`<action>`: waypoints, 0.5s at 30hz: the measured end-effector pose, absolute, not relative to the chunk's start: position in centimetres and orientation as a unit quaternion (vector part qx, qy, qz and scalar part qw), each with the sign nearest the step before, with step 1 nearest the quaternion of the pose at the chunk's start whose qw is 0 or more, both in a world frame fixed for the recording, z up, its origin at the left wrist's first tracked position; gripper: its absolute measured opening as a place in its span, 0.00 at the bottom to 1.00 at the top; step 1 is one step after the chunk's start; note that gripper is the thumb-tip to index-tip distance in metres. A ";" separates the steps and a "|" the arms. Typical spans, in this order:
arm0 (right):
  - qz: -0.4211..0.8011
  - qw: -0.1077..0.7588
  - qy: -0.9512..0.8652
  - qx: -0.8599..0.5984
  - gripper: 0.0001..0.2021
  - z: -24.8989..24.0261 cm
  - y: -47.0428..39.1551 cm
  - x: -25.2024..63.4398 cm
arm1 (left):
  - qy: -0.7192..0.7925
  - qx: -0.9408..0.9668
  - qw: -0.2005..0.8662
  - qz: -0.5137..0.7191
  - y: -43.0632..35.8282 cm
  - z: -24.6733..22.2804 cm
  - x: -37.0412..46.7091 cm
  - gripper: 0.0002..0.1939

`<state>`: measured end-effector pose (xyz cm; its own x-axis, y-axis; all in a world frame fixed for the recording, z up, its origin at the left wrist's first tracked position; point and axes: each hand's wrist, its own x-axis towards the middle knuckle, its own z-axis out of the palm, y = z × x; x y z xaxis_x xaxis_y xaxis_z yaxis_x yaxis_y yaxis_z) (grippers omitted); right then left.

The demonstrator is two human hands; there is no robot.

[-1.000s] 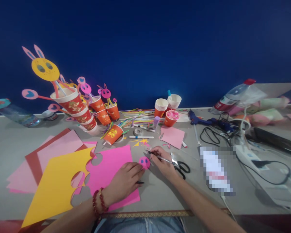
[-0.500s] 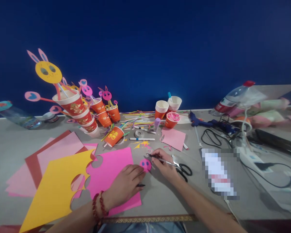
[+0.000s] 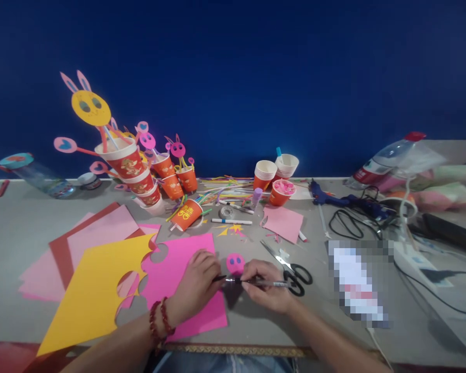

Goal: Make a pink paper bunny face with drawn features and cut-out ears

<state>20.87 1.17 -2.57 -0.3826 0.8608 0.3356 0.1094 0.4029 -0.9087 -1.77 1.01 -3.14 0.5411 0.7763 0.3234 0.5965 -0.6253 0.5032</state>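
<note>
My right hand [image 3: 266,285] is closed on a grey-barrelled pen [image 3: 272,283], its tip pointing left. Over the edge of the bright pink sheet [image 3: 205,316], my left hand [image 3: 202,277] has its fingers closed on a black pen cap [image 3: 219,278], which meets or nearly meets the pen tip. Just above and between the hands, a small pink paper circle [image 3: 235,263] with two blue-purple eyes lies on the table. Black-handled scissors [image 3: 301,274] lie half open right of my right hand.
Yellow sheet [image 3: 89,285] with round cutouts at left; stacked cups with paper rabbits [image 3: 128,165] behind it. Paper cups [image 3: 264,173], a marker [image 3: 232,221] and a pink square [image 3: 284,223] at the back. A power strip [image 3: 419,264] and cables at right.
My right hand has turned the pen down from above the pink circle to the cap at my left hand. My left hand has left the circle. The camera view has shifted slightly.
</note>
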 end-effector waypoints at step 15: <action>0.425 0.415 -0.633 -0.496 0.03 -4.0 2.4 20.4 | 0.275 0.938 0.086 0.190 0.3 -3.7 -1.6 0.15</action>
<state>20.43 2.41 -3.99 -0.1636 0.9810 0.1045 0.2754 0.1471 -0.9500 -1.63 0.30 -3.70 0.7758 0.5495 0.3101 0.4839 -0.8336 0.2664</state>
